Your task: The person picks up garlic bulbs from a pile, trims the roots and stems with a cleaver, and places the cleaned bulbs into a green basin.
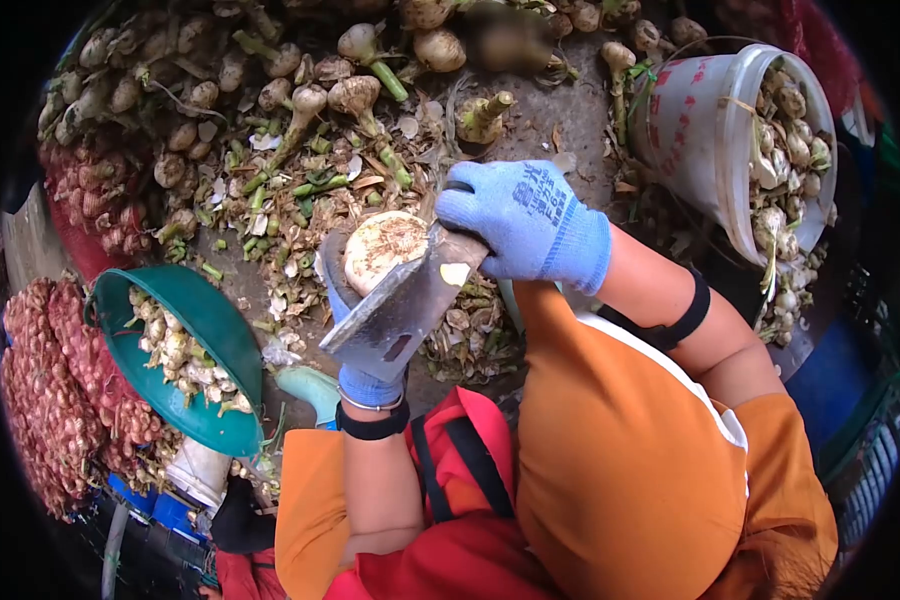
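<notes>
Left hand [355, 330], blue glove, grip wrapped around a garlic bulb [382, 250], cut root face turned up at frame center. Right hand [525, 222], blue glove, grip closed on the handle of a cleaver [400, 310]; the blade lies against the bulb at its 4 o'clock and covers the left fingers. Little open room: the trimmings [300, 205] crowd the ground from 9 to 12 o'clock of the bulb. Pile of untrimmed garlic [210, 80] at 11 o'clock. Green basin [220, 335] with trimmed cloves at 8 o'clock, near the left wrist. Red mesh sacks [50, 390] further out at 8. White bucket [695, 130], tipped, holding bulbs, at 2 o'clock. Orange knees fill 5 to 6 o'clock.
</notes>
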`<state>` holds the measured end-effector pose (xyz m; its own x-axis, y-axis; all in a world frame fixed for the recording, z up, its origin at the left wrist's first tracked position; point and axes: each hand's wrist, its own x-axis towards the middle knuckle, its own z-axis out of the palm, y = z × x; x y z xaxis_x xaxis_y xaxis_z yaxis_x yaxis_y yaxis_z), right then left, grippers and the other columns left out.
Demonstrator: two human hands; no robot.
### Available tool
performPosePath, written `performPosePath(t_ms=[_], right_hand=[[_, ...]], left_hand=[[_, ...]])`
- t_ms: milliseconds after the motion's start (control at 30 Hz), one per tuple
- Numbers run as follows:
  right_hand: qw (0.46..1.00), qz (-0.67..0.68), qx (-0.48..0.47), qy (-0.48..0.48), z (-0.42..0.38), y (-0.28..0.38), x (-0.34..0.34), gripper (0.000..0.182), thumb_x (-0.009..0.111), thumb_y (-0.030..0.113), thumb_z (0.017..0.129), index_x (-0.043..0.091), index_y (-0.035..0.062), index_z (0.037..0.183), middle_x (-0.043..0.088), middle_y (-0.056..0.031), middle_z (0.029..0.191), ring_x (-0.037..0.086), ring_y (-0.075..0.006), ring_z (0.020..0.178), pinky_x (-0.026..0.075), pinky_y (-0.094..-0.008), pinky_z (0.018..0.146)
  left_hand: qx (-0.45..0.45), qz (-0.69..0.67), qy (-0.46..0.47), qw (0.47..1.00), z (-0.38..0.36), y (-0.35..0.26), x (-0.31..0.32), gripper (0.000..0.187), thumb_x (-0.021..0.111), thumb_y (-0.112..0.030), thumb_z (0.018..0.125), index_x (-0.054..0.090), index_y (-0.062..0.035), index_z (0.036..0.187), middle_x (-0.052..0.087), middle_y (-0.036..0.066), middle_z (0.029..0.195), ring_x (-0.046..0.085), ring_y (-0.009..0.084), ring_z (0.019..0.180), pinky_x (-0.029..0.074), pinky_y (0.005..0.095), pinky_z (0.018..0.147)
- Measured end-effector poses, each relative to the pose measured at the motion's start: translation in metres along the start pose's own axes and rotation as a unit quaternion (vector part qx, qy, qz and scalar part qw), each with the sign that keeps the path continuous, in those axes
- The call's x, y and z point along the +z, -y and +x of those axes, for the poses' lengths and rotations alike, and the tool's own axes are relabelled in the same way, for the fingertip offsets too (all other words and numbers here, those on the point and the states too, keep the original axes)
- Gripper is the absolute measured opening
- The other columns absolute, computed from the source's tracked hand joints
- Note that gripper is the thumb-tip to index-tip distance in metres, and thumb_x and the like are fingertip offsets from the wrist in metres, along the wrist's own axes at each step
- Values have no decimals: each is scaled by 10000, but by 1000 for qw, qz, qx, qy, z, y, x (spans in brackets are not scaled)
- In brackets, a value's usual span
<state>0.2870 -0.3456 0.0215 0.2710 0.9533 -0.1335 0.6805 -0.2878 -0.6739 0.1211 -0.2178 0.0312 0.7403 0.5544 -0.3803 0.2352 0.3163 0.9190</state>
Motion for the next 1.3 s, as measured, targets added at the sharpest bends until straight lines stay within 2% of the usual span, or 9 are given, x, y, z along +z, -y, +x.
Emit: performPosePath(t_ms=[267,333,467,533,633,767,833,967,1300], right_hand=[[963,5,243,-118,2,-53,24,289,646,231,772,661,61,1005,682,-163,919,668,-318,842,525,-398,719],[946,228,232,-6,3,-41,27,340,673,281,800,663,24,1021,687,-144,820,661,-201,729,509,-350,678],[758,601,249,39,7,-24,38,335,685,282,842,667,1,1024,646,-20,800,545,-85,693,468,-298,647],[760,607,231,24,7,-20,31,311,692,254,829,656,20,1031,634,-23,822,553,-85,738,474,-300,675],[976,216,-22,-28,9,-2,19,296,701,195,737,621,54,985,607,-132,895,639,-290,824,506,-374,695],[993,96,-15,-69,0,20,-20,242,682,191,700,597,65,889,599,-151,921,601,-400,864,499,-454,698],[997,57,29,-40,-5,-2,-6,228,676,186,706,598,57,876,604,-152,899,602,-402,855,497,-458,698],[970,-9,228,88,-20,-50,-2,218,666,181,733,622,28,883,620,-167,837,619,-373,800,502,-420,707],[926,209,188,-251,-29,-61,15,245,690,162,779,660,36,986,615,-143,1001,612,-266,893,487,-355,806]], left_hand=[[84,116,85,986,-21,0,-12,869,775,-347,797,278,-81,1458,492,148,1337,546,279,1186,501,404,979],[-131,-183,55,973,-15,-15,-8,963,844,-260,735,252,-69,1469,442,149,1395,522,276,1222,492,411,998],[-19,104,86,991,-8,15,-27,992,876,-235,659,312,-25,1447,519,118,1307,581,249,1139,509,364,950],[-42,136,176,974,-7,26,-41,855,778,-213,767,302,-27,1454,523,123,1320,583,245,1145,493,360,974],[-152,-196,60,967,-15,31,-33,668,680,-141,844,369,-9,1420,546,141,1312,573,240,1170,462,360,1010],[55,0,189,981,4,49,-44,487,564,-279,961,485,4,1349,586,85,1252,585,210,1132,472,329,964],[-108,-96,11,989,-18,42,-44,616,757,-143,741,530,27,1287,572,125,1277,557,233,1182,430,371,1050],[50,59,32,997,-3,13,-53,643,828,-115,659,591,-23,1250,558,139,1284,552,250,1185,428,377,1041],[100,105,6,989,-10,9,-74,599,824,-125,705,593,-40,1251,577,131,1271,559,275,1174,455,398,1014]])
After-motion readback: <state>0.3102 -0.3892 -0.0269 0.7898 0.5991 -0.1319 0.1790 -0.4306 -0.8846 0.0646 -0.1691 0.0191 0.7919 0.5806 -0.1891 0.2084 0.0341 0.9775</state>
